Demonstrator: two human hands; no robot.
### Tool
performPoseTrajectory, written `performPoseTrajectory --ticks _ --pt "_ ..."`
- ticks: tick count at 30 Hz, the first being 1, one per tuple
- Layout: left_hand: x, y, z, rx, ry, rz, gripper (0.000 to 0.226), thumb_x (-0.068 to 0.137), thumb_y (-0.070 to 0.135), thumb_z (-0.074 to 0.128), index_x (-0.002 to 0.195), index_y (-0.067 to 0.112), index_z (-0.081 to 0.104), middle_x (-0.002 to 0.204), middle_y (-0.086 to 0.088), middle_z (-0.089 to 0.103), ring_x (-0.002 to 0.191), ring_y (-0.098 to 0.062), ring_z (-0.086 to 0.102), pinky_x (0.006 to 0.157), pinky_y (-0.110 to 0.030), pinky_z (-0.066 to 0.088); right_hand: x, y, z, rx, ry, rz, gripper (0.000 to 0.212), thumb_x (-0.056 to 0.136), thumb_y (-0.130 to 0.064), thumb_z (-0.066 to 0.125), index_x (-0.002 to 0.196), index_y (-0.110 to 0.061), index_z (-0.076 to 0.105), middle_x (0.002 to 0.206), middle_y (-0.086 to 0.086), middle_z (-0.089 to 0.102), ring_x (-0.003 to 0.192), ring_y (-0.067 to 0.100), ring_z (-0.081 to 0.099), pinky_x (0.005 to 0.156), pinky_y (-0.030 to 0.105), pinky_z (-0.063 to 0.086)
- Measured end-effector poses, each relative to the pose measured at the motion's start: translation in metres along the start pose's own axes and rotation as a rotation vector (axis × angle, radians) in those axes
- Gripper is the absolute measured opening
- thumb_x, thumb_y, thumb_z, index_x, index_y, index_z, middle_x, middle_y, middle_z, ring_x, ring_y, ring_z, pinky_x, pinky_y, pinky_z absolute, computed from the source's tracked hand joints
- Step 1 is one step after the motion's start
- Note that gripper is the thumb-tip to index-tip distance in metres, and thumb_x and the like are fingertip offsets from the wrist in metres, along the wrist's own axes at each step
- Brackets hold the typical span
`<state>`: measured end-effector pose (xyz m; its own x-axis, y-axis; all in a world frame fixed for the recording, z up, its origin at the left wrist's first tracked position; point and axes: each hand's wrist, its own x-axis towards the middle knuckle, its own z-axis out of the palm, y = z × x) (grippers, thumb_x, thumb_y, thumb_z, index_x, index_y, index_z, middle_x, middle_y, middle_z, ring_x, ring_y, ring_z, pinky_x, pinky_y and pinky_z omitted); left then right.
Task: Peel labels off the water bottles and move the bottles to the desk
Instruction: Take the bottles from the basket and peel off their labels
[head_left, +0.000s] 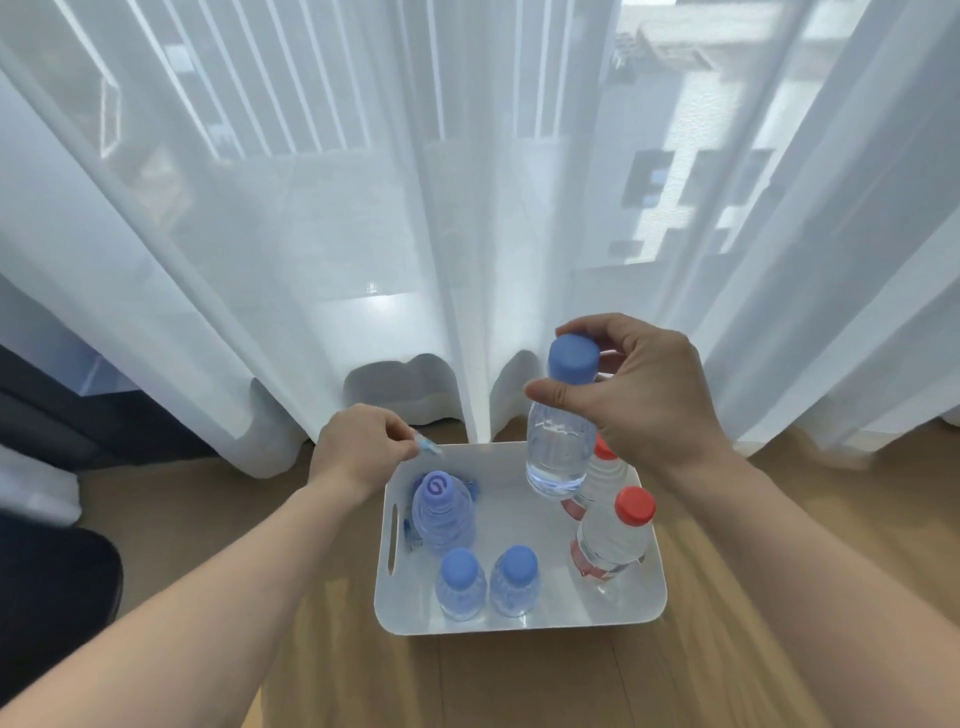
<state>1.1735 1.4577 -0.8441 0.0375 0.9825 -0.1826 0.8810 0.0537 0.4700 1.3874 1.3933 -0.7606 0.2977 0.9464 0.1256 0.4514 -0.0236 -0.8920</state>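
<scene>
Over the white bin (519, 626) on the floor: right hand (649, 395) grips a bare blue-capped bottle (558, 447) at the neck, left hand (358, 447) pinches a peeled label strip (428, 446). Five bottles remain in the bin; red-capped pair (615, 540) still labelled. Desk not in view.

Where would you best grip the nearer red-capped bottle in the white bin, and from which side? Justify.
I'd grip the nearer red-capped bottle just below its red cap, coming from above. It stands upright, the bin wall is close on its right and the other red-capped bottle crowds it behind, so only the narrow top looks free.
</scene>
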Motion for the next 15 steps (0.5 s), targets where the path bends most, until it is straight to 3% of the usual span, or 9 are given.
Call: performPoseTrajectory --ticks 4,7,12,15 --pt "0.001 0.0 0.006 0.12 -0.044 0.017 0.019 0.084 0.02 0.057 0.093 0.019 0.074 0.103 -0.002 0.073 0.096 -0.024 0.063 0.082 -0.031 0.051 -0.002 0.008 0.005 -0.006 -0.049 0.027 0.041 0.055 -0.022 0.088 0.087 -0.026 0.063 0.079 -0.014 0.065 0.07 0.007 0.061 0.068 0.018 0.053" --pt "0.003 -0.001 -0.005 0.119 -0.036 -0.005 0.021 0.085 0.023 0.055 0.094 0.019 0.073 0.102 -0.002 0.072 0.096 -0.025 0.063 0.082 -0.031 0.05 -0.008 0.019 0.015 -0.103 -0.171 0.015 0.037 0.058 -0.021 0.087 0.087 -0.023 0.064 0.077 -0.012 0.064 0.069 0.004 0.058 0.066 0.012 0.049" --pt "-0.001 -0.005 -0.027 0.056 0.022 -0.05 0.02 0.084 0.02 0.054 0.092 0.02 0.073 0.097 -0.003 0.074 0.096 -0.024 0.064 0.078 -0.029 0.045 -0.023 0.04 0.038 -0.428 -0.483 -0.085 0.04 0.067 -0.024 0.08 0.102 -0.016 0.062 0.099 0.002 0.069 0.09 0.019 0.06 0.078 0.028 0.05" --pt "-0.007 -0.007 -0.034 0.031 0.008 -0.043 0.018 0.083 0.02 0.055 0.087 0.021 0.072 0.095 -0.002 0.074 0.092 -0.024 0.066 0.081 -0.031 0.048 -0.027 0.054 0.05 -0.558 -0.571 -0.083 0.037 0.071 -0.02 0.075 0.105 -0.017 0.06 0.106 0.005 0.067 0.096 0.023 0.059 0.08 0.03 0.047"
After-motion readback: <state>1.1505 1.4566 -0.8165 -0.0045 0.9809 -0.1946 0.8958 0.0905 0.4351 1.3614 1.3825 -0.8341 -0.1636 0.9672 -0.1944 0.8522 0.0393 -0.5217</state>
